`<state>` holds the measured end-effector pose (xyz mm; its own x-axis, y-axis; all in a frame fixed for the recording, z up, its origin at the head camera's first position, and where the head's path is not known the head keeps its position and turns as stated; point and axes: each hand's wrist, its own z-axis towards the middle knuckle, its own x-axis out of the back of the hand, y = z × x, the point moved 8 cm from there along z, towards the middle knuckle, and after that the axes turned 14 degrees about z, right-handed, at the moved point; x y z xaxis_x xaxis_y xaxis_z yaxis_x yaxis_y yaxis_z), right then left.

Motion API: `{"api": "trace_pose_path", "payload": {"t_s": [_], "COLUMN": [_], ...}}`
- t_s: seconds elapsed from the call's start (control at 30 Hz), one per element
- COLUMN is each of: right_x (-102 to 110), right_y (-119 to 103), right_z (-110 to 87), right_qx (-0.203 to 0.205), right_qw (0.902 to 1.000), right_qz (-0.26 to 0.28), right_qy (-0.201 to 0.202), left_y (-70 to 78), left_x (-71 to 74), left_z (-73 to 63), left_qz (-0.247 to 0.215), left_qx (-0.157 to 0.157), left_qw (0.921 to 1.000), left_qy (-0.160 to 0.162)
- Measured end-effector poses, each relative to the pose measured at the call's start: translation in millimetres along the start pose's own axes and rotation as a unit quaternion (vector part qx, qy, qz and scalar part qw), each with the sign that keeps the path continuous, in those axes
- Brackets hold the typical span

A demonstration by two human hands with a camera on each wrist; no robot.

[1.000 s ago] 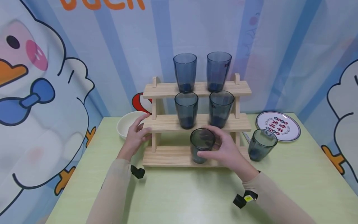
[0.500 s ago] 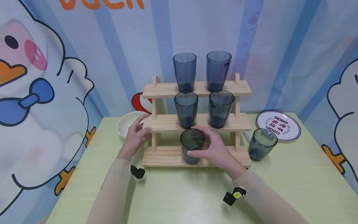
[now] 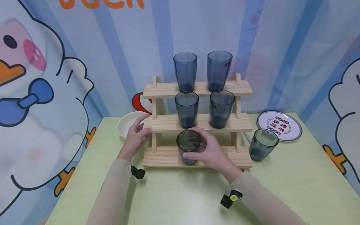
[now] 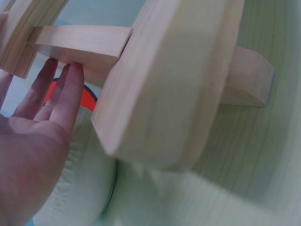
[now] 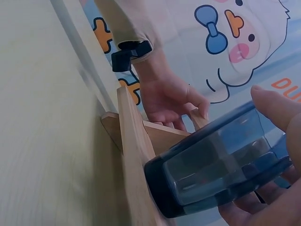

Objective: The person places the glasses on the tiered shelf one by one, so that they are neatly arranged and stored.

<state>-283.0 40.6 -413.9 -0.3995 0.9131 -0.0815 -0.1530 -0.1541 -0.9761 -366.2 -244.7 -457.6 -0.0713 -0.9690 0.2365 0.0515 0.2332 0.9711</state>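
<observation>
A three-tier wooden display rack (image 3: 163, 156) stands on the table. My right hand (image 3: 209, 151) grips a dark tinted glass tumbler (image 3: 183, 144), thumb at the front and fingers around the far side. The tumbler is upright on the lowest tier; in the right wrist view the base of this tumbler (image 5: 162, 188) meets the board. My left hand (image 3: 133, 139) holds the rack's left end at the middle tier. In the left wrist view, the fingers (image 4: 68, 96) touch a wooden upright (image 4: 84, 44). Two tumblers (image 3: 187, 109) occupy the middle tier, and two more (image 3: 185, 72) the top.
Right of the rack, another tumbler (image 3: 262, 145) leans at a tilt on the table. Behind it lies a white plate (image 3: 292, 132) with red markings. A white bowl (image 3: 123, 126) sits behind my left hand. A printed cloth backdrop (image 3: 126, 56) hangs behind the table.
My right hand has moved left along the lowest tier with the tumbler, which now stands below the left middle tumbler. The left hand stays at the rack's end.
</observation>
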Motion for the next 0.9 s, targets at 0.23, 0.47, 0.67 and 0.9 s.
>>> {"api": "trace_pose_path", "payload": {"t_s": [0.23,0.47,0.67,0.9], "right_x": [-2.0,-1.2,-0.4,-0.2], "right_y": [-0.6,0.9,0.8,1.1], "right_z": [1.3,2.1,1.3,0.2], "right_qx": [0.005,0.004,0.002,-0.002], "right_qw": [0.9999,0.9999,0.9998,0.9998], "right_qz": [-0.011,-0.014,-0.017,-0.021], "right_qy": [0.005,0.000,-0.005,-0.007], "left_y": [1.4,0.7,-0.2,0.2], "left_x": [-0.1,0.5,0.8,0.3], "left_z": [-0.3,0.6,1.0,0.3], "left_qz": [-0.002,0.004,0.007,0.008], "left_qx": [-0.002,-0.003,-0.006,-0.007], "left_qw": [1.0000,1.0000,1.0000,0.9999], "left_qy": [0.000,0.000,-0.001,-0.003]}}
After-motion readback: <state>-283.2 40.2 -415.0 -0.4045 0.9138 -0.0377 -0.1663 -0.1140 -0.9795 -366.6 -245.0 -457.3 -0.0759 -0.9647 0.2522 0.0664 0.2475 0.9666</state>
